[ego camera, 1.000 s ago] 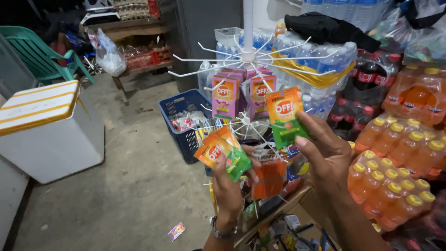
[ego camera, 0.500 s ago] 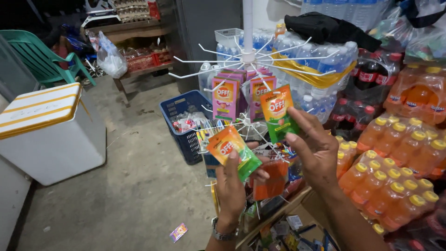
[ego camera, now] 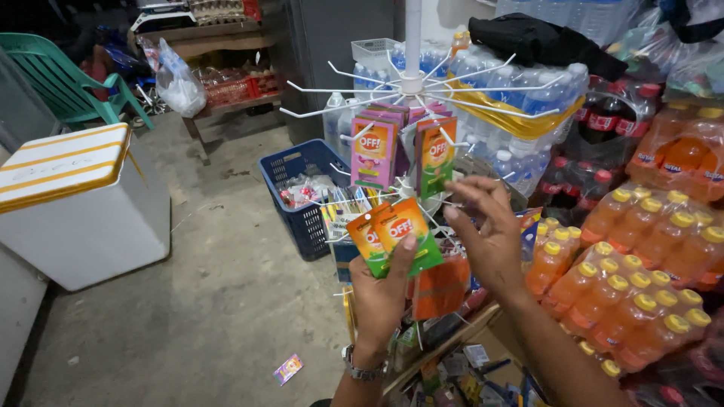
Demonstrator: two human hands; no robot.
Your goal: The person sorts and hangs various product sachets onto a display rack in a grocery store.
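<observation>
My left hand [ego camera: 379,295] is shut on a small fan of orange-and-green sachets [ego camera: 397,232], held up in front of a white wire display rack [ego camera: 412,81]. One more orange-and-green sachet [ego camera: 436,153] hangs from a rack hook, beside several pink and purple sachets [ego camera: 373,151]. My right hand [ego camera: 489,235] is raised just below and right of that hanging sachet. Its fingers are spread and curled, and nothing is between them. A watch sits on my left wrist.
A blue basket [ego camera: 292,185] stands left of the rack, and a white cooler box with yellow stripes [ego camera: 72,200] further left. Shrink-wrapped orange drink bottles [ego camera: 641,283] and water bottles [ego camera: 520,83] are stacked right. A green chair [ego camera: 53,75] stands far left. A small packet [ego camera: 287,369] lies on the floor.
My right hand carried one orange-and-green sachet up to the rack, left it on a hook and dropped away empty. My left hand shifted its sachets slightly right.
</observation>
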